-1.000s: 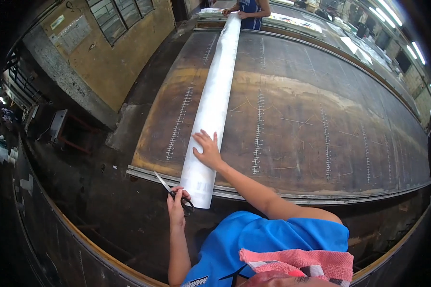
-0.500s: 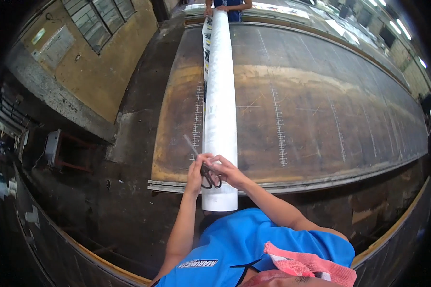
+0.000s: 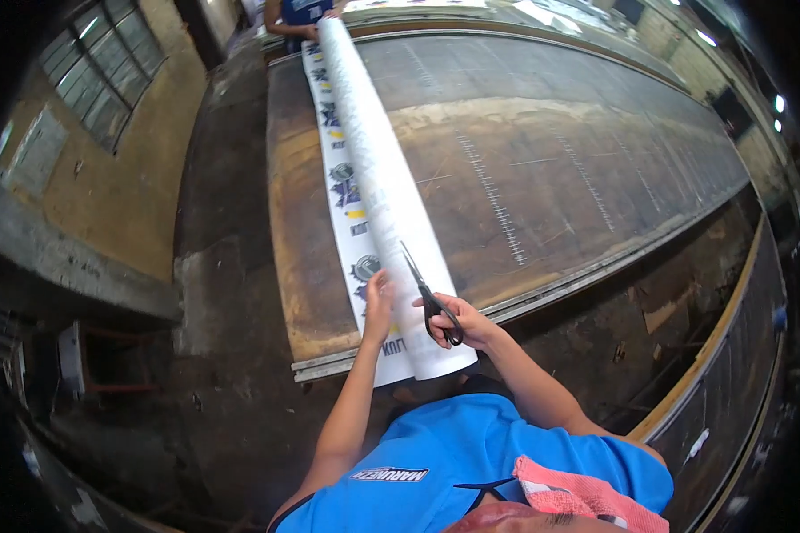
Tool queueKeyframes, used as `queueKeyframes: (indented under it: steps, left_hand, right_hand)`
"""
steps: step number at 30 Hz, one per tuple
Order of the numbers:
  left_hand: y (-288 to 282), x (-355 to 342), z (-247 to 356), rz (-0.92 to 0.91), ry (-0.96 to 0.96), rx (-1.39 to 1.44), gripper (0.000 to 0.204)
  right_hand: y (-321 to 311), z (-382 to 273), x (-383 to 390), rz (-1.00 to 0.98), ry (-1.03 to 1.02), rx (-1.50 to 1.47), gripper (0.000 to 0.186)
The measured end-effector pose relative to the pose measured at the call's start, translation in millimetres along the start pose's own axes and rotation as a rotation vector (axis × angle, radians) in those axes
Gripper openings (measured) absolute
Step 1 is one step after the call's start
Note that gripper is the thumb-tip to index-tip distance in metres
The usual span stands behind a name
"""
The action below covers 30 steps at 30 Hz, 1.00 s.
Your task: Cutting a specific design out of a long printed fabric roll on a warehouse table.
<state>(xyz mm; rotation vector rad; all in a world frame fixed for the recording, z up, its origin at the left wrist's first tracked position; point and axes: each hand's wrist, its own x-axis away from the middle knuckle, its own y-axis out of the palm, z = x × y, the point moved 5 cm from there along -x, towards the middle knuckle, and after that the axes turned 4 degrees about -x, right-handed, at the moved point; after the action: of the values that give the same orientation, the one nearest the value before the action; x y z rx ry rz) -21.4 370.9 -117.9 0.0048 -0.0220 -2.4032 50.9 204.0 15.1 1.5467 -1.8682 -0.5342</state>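
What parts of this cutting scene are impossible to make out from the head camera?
- Printed designs on the sheet: too small and partly covered by the white roll.
- Far person: cut off by the top edge.
- Scissors handles: wrapped by the right hand.
- Left hand fingertips: hidden against the roll.
- Table ruler marks: too fine.

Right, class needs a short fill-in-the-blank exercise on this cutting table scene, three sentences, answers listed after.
1. The right hand holds a pair of black-handled ____.
2. The left hand rests on the long ____ roll of material.
3. The roll lies lengthwise on a ____ table marked with ruler lines.

Missing words: scissors; white; wooden
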Motion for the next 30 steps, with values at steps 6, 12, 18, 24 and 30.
queueKeyframes:
  steps: [6,12,18,24,30]
  left_hand:
    - [31.8,27.5,-63.6,-0.021,-0.302,0.368,0.075]
    - [93.9,26.0,-18.8,0.064,-0.336,0.193,0.084]
    - [196.3,27.1,35.8,-0.093,-0.181,-0.912,0.087]
    - [235.8,-1.5,-2.4,-0.083,-0.059,-0.384,0.073]
    - [364.2,-11.5,-24.7,-0.426,-0.487,0.028,0.088]
  right_hand:
    - [-59.0,-14.6,123.6,0.400,-0.329,0.004,0.052]
    - [-130.9,22.4,239.1,0.672,-0.483,-0.086,0.047]
    - [-173.7,11.7,244.6,0.723,-0.405,-0.055,0.044]
    - [-185.9,-59.4,275.9,0.671,-0.541,0.060,0.047]
    - [-249.4,-16.5,448.9,1.106,-0.710,-0.067,0.046]
